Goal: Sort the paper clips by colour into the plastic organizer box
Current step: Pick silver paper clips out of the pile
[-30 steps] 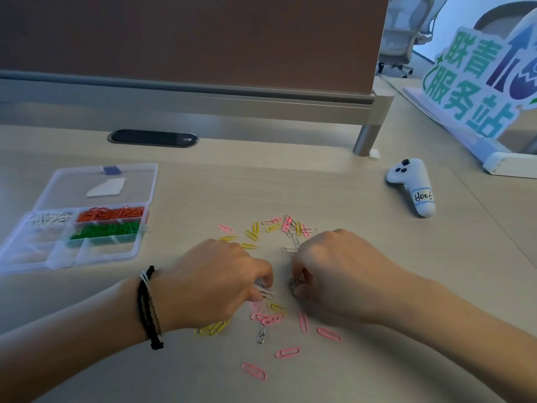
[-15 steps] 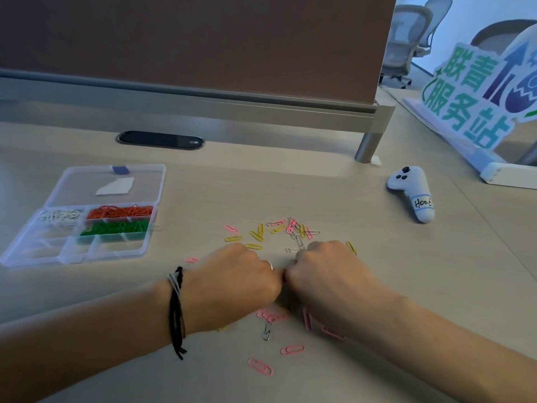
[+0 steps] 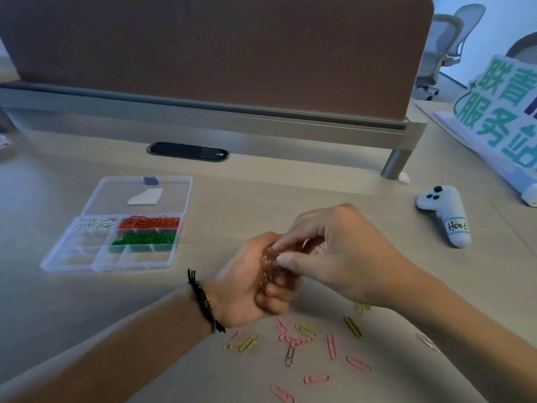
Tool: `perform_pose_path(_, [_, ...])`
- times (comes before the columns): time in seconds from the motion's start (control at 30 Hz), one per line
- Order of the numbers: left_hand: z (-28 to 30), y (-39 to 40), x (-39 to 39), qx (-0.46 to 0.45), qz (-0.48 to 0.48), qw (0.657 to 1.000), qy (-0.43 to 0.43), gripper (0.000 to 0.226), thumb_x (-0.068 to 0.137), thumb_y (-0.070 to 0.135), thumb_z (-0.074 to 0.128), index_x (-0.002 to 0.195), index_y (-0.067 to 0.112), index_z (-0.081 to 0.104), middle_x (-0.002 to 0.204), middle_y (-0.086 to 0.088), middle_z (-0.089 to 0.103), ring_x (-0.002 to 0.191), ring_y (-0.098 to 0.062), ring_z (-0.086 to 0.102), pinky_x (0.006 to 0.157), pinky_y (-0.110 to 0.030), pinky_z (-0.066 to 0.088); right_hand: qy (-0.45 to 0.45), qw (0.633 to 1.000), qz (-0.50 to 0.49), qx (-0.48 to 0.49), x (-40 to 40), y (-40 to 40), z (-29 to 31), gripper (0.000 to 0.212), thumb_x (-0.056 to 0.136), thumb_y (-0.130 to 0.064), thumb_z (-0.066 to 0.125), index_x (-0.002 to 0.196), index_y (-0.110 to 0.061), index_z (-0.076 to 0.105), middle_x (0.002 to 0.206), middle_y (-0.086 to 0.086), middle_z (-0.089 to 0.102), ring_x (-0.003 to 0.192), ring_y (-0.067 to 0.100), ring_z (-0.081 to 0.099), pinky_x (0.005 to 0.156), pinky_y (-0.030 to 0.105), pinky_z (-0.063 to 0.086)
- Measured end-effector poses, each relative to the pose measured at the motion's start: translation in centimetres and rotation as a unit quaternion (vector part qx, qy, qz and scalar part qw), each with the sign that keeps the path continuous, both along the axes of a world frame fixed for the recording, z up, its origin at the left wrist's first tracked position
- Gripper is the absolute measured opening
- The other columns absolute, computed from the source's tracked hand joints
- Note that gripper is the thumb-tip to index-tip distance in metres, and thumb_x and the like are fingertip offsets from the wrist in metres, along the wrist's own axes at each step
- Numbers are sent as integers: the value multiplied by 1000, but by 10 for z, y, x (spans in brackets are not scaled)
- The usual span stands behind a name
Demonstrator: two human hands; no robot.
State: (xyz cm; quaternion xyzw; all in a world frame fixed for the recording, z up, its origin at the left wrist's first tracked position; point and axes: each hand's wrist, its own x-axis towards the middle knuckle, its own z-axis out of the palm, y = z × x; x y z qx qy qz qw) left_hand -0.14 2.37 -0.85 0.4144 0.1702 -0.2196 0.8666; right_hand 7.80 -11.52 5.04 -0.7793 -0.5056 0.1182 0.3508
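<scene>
My left hand [image 3: 250, 289] is lifted above the desk, palm up, cupped round a small bunch of silver paper clips [image 3: 268, 264]. My right hand [image 3: 334, 251] reaches over it, and its fingertips pinch at the clips in the left palm. Loose pink, yellow and silver paper clips [image 3: 302, 341] lie scattered on the desk below both hands. The clear plastic organizer box [image 3: 72, 263] sits open at the left. It holds white clips [image 3: 94, 225], orange clips [image 3: 149, 221] and green clips [image 3: 143, 238] in separate compartments; the front compartments look empty.
The box lid [image 3: 139, 196] lies flat behind the box with a white paper piece on it. A white game controller [image 3: 444, 216] rests at the right. A brown desk divider [image 3: 220, 53] and a green-lettered sign [image 3: 497, 112] stand at the back.
Both hands rose from the desk, where they were picking among the clips. The left hand turned palm up with silver clips in it, and the right hand came over it.
</scene>
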Motion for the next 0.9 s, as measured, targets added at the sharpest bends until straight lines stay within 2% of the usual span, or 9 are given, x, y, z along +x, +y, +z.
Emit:
perform_pose_path(0.1, [1, 7, 10, -65, 16, 997, 48, 37, 92, 37, 42, 62, 16, 45, 61, 2, 32, 42, -5, 26, 33, -14, 13, -28, 998, -43, -20, 24, -8, 0, 7, 85, -22, 75, 87, -26, 81, 78, -15, 73, 78, 2, 67, 72, 21, 53])
perform_pose_path(0.2, [1, 15, 18, -46, 40, 996, 62, 40, 97, 31, 42, 59, 17, 40, 64, -1, 41, 40, -5, 31, 31, -13, 12, -119, 974, -95, -166, 48, -24, -8, 6, 82, -27, 73, 82, -31, 78, 75, -17, 70, 76, 2, 64, 76, 28, 54])
perform_pose_path(0.33, [0, 11, 31, 147, 28, 988, 25, 31, 103, 23, 43, 79, 11, 58, 62, 0, 44, 43, -6, 30, 32, -14, 14, -174, 947, -81, -258, 48, -31, -22, 7, 81, -34, 67, 84, -31, 73, 82, -12, 67, 83, 13, 63, 74, 34, 54])
perform_pose_path(0.43, [0, 2, 36, 360, -23, 932, -36, 25, 102, 18, 47, 87, 15, 68, 51, 8, 37, 40, -6, 25, 35, -16, 18, -258, 923, -66, -277, 46, -32, -26, 15, 83, -35, 59, 77, -22, 64, 80, -2, 63, 80, 26, 60, 67, 34, 48])
perform_pose_path(0.53, [-4, -7, 36, 615, -42, 770, -163, 22, 94, 33, 58, 79, 24, 71, 53, 9, 58, 48, -6, 52, 51, -24, 45, -324, 889, -35, -321, 41, -29, -29, 36, 87, -29, 54, 63, -18, 30, 79, 8, 57, 80, 35, 59, 62, 33, 34])
perform_pose_path(0.67, [-8, -10, 32, 777, -47, 583, -234, 22, 88, 57, 60, 96, 36, 65, 63, 10, 59, 64, -7, 55, 58, -27, 41, -353, 874, 23, -334, 35, -27, -24, 24, 92, -24, 54, 76, -21, 36, 98, 8, 64, 95, 33, 63, 65, 34, 35])
perform_pose_path(0.77, [-12, -10, 33, 853, -103, 408, -308, 15, 83, 36, 72, 90, 26, 63, 67, 0, 64, 63, -24, 64, 49, -30, 42, -363, 876, 42, -315, 35, -28, -25, 16, 92, -21, 55, 79, -23, 46, 94, 7, 64, 95, 33, 63, 64, 35, 35])
perform_pose_path(0.83, [-13, -12, 34, 868, -157, 329, -338, 30, 54, 13, 84, 73, 21, 62, 51, 1, 56, 44, -23, 57, 43, -23, 25, -347, 887, 26, -305, 39, -30, -26, 18, 88, -26, 56, 73, -22, 47, 86, 5, 62, 87, 32, 61, 62, 34, 34])
perform_pose_path(0.9, [-15, -13, 34, 876, -183, 279, -350, 40, 38, 2, 79, 72, 14, 62, 47, 2, 52, 38, -21, 53, 45, -23, 19, -263, 923, -25, -281, 51, -37, -25, 22, 81, -33, 56, 68, -20, 44, 76, 1, 58, 77, 27, 56, 61, 33, 38])
